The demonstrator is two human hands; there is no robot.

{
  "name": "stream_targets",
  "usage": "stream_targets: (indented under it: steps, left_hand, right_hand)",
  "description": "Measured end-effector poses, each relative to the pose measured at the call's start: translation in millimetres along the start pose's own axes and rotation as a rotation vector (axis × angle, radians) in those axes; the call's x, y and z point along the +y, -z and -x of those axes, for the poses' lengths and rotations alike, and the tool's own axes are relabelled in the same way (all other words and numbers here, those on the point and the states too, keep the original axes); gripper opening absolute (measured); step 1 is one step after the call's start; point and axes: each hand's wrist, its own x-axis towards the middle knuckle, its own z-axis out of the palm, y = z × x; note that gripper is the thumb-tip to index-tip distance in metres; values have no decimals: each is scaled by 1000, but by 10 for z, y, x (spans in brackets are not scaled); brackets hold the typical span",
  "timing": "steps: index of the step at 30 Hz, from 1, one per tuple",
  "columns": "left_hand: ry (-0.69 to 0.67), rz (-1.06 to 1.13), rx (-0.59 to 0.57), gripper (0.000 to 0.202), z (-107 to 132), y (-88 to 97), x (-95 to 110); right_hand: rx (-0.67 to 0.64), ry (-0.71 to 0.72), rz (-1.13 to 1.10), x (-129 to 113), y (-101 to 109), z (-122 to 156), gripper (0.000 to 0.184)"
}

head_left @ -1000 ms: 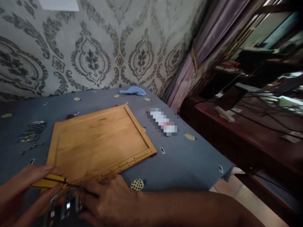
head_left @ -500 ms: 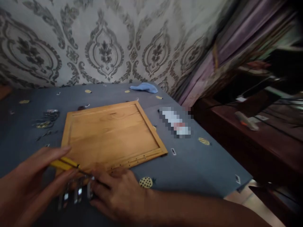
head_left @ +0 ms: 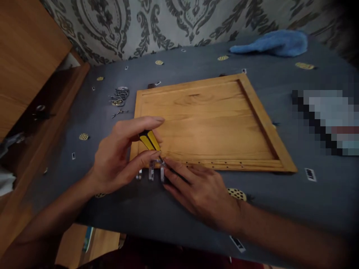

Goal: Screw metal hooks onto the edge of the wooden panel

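A shallow wooden tray-like panel (head_left: pixel 213 119) lies flat on a grey patterned tablecloth (head_left: pixel 280 209). My left hand (head_left: pixel 123 157) is closed round the yellow-and-black handle of a screwdriver (head_left: pixel 150 141) at the panel's near left corner. The tool's tip meets several small metal hooks (head_left: pixel 151 172) at the panel's front edge. My right hand (head_left: pixel 202 190) rests beside them, fingertips pressed on the hooks and the panel's edge. A row of small holes runs along that front edge.
A pile of loose metal hooks and screws (head_left: pixel 119 97) lies left of the panel. A blue cloth (head_left: pixel 275 43) sits at the back right. A blurred-out flat object (head_left: pixel 328 119) lies at the right. A wooden cabinet (head_left: pixel 25 56) stands at the left, patterned wallpaper behind.
The camera has swung left and down, so the panel and hands now sit mid-frame. My left hand with the screwdriver has closed in on the hooks at the panel's corner.
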Motion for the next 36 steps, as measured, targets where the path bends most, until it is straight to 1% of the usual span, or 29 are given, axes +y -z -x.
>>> stream_targets:
  steps: [3, 5, 6, 9, 13, 14, 19, 21, 24, 30, 32, 36]
  left_hand:
    - [-33, 164, 134, 46, -4, -20, 14]
    - [-76, 163, 199, 49, -25, -30, 15]
    - [-86, 160, 209, 50, -36, -34, 11]
    - [-126, 175, 181, 53, -50, -40, -35]
    - [-277, 175, 142, 65, -39, -28, -147]
    - [-294, 168, 134, 66, -37, -21, -166]
    - [-268, 138, 142, 64, -39, 2, -148]
    - [-259, 157, 150, 65, -41, -9, -119]
    - [-261, 204, 170, 59, -47, -34, -96]
    - [-271, 240, 146, 58, -72, -39, -110]
    - [-290, 207, 154, 57, -84, -24, -113]
    - [-346, 107, 106, 57, -112, 16, -122]
  right_hand:
    - [13, -10, -11, 8, -3, -7, 25]
    - [15, -10, -16, 17, -9, -8, 25]
    - [13, -6, -18, 21, -11, -8, 26]
    - [9, 2, -30, 28, -15, -8, 25]
    - [18, -3, -38, 28, -12, -10, 28]
    - [20, -4, -40, 28, -11, -11, 29]
    - [15, -4, -50, 20, 4, -3, 30]
    - [9, -9, -50, 17, 6, 1, 30]
    - [-1, -11, -47, 17, 0, 1, 29]
    - [5, -11, -27, 21, 2, -8, 30]
    - [7, -11, -23, 22, 7, -10, 30]
    - [23, -4, -33, 24, 5, -9, 29]
